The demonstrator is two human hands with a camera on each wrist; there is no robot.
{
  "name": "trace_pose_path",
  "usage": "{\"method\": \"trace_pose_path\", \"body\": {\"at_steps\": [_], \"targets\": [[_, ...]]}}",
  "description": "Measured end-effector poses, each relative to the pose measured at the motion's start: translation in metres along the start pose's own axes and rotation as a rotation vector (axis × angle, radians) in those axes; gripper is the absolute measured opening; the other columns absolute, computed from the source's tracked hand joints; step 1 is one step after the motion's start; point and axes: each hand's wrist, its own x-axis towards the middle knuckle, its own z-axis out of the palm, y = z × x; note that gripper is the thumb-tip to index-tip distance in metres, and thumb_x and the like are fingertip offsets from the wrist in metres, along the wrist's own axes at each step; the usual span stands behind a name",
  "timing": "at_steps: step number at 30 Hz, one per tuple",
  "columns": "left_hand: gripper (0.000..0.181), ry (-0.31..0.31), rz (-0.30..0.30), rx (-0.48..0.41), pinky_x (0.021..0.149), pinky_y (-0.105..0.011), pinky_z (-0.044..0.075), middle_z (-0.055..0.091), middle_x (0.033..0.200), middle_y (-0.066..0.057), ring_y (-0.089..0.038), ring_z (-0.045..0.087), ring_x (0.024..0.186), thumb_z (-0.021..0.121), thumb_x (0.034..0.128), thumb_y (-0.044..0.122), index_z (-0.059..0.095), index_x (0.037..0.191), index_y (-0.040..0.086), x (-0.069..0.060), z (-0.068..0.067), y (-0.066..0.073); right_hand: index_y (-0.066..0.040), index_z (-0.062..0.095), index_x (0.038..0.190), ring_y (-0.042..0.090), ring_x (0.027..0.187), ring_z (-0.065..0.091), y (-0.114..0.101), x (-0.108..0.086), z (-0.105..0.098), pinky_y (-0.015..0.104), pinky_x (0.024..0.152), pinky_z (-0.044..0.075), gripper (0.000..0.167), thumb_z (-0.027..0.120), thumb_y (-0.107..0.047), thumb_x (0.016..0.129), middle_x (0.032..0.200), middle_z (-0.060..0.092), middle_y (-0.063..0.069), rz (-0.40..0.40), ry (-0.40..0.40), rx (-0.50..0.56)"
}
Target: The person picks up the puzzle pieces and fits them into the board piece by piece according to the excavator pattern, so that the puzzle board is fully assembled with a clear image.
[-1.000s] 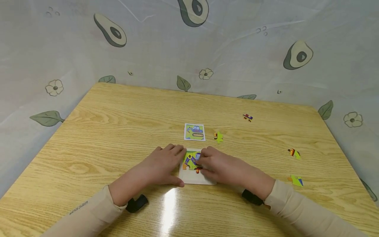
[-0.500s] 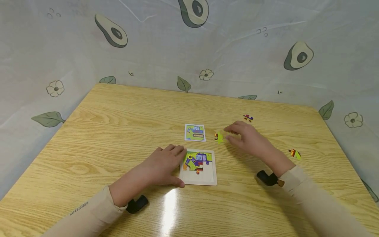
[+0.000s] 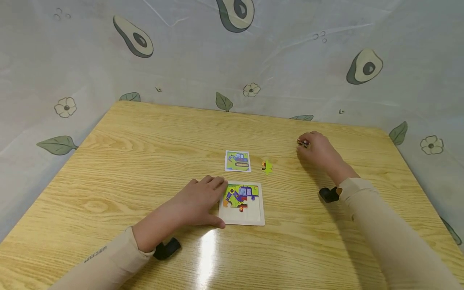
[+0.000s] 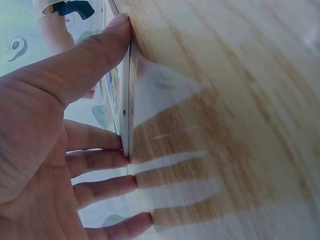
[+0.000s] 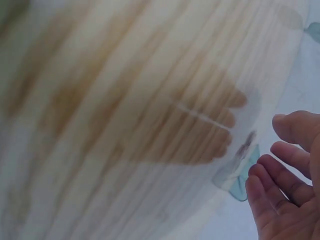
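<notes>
My left hand (image 3: 201, 201) lies along the left side of a white puzzle tray (image 3: 253, 220). In the left wrist view its thumb and fingertips touch the tray's edge (image 4: 126, 107), with the fingers fairly straight. Joined pieces of an excavator picture (image 3: 240, 196) fill the tray's upper part. Far to the right, my right hand (image 3: 320, 151) reaches over a small dark puzzle piece (image 3: 303, 143). The right wrist view shows that piece (image 5: 246, 146) on the table, the right thumb and fingers spread apart and no clear grip on it.
A square picture card (image 3: 237, 161) of the excavator lies behind the tray. Beside it is a loose green puzzle piece (image 3: 267, 166). A patterned cloth (image 3: 188, 60) hangs along the table's back edge (image 3: 174, 109). Each wrist carries a black camera mount (image 3: 167, 249).
From the tray my right hand has passed near the green piece and on, back and right, to the dark piece. Its arm now covers the loose pieces at right. My left hand has stayed put.
</notes>
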Motion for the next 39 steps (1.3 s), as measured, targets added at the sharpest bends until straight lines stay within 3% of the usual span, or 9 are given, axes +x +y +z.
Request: {"method": "trace_pose_path", "body": {"at_steps": [7,11,18,30,39], "targets": [[0.104,-0.006,-0.001,-0.006,0.107,-0.06,0.049,0.046,0.161,-0.012,-0.035,0.047,0.146,0.078,0.084,0.065,0.04,0.159,0.003,-0.001,-0.002,0.0,0.016,0.047,0.146,0.053,0.123,0.054,0.005,0.002,-0.006,0.065,0.103,0.046,0.053,0.057,-0.017,0.106,0.138,0.051,0.04,0.046,-0.022,-0.003],[0.105,-0.011,-0.004,-0.013,0.108,-0.061,0.048,0.046,0.161,-0.012,-0.034,0.047,0.146,0.079,0.084,0.064,0.04,0.159,0.003,-0.001,-0.003,-0.001,0.016,0.052,0.141,0.049,0.117,0.056,0.009,0.003,-0.006,0.063,0.099,0.048,0.047,0.056,-0.016,0.106,0.132,0.055,0.038,0.057,-0.038,-0.018],[0.105,-0.015,-0.004,-0.012,0.108,-0.06,0.048,0.046,0.161,-0.011,-0.034,0.046,0.146,0.078,0.0844,0.064,0.039,0.16,0.003,-0.001,-0.004,-0.001,0.013,0.061,0.132,0.045,0.11,0.06,0.013,0.002,-0.004,0.058,0.094,0.051,0.035,0.056,-0.009,0.106,0.123,0.059,0.033,0.049,-0.032,-0.024],[0.105,-0.024,-0.002,-0.015,0.11,-0.062,0.047,0.045,0.163,-0.012,-0.034,0.045,0.148,0.078,0.0848,0.065,0.038,0.161,0.004,0.0,-0.003,0.0,0.016,0.058,0.134,0.049,0.115,0.062,0.016,0.001,-0.002,0.06,0.096,0.053,0.039,0.055,-0.011,0.106,0.125,0.061,0.036,0.053,-0.062,-0.013],[0.105,-0.023,-0.003,-0.017,0.11,-0.062,0.047,0.044,0.163,-0.012,-0.034,0.044,0.148,0.077,0.0853,0.065,0.038,0.161,0.004,-0.001,-0.004,0.0,0.016,0.06,0.132,0.05,0.112,0.063,0.012,-0.002,-0.003,0.06,0.095,0.054,0.041,0.055,-0.013,0.104,0.122,0.06,0.036,0.009,-0.051,-0.02]]}}
